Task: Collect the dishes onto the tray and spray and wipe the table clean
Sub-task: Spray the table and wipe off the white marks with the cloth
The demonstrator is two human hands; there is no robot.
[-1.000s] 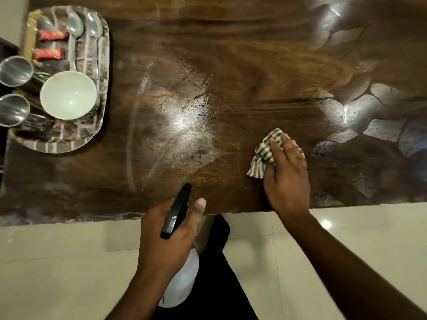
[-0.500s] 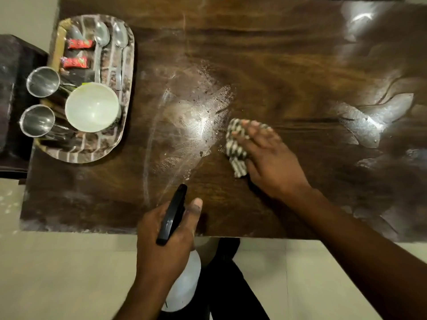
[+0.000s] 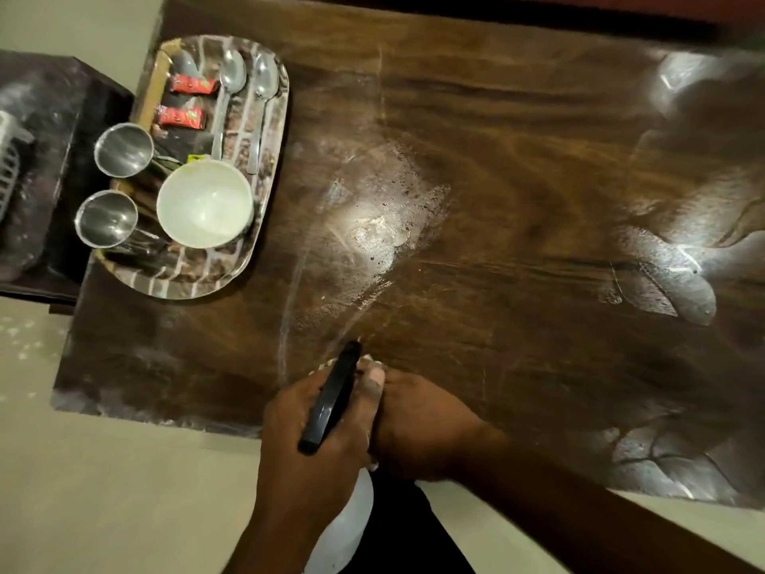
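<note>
Now, table (image 3: 517, 180): dark brown wood, it fills most of the view; its near edge runs just by the two hands.
Floor (image 3: 103, 490): pale, it shows below the near edge of the table.
Side cabinet (image 3: 45, 180): dark, it stands at the left end of the table.
Wet patch (image 3: 372, 225): a whitish smear with small drops in the middle of the table, to the right of the tray.
Tray (image 3: 275, 118): patterned, on the far left corner of the table; all the dishes lie on it.
Right hand (image 3: 418, 424): low over the table near its near edge, just beside the left hand; its fingers are hidden behind the left hand, so I cannot tell how they lie.
Left hand (image 3: 289, 441): fingers are curled round the spray bottle, thumb up beside its black head.
Spray bottle (image 3: 331, 401): black head points toward the table, white body hangs below the hand, over the floor.
Bowl (image 3: 205, 205): white, upright, on the near half of the tray.
Cups (image 3: 123, 150): two steel ones, upright, at the left side of the tray, beside the bowl.
Spoons (image 3: 232, 76): two steel ones side by side at the far right of the tray.
Packets (image 3: 193, 84): two small red ones, left of the spoons.
Cloth (image 3: 323, 364): only a small striped edge shows on the table, by the tip of the black head.
</note>
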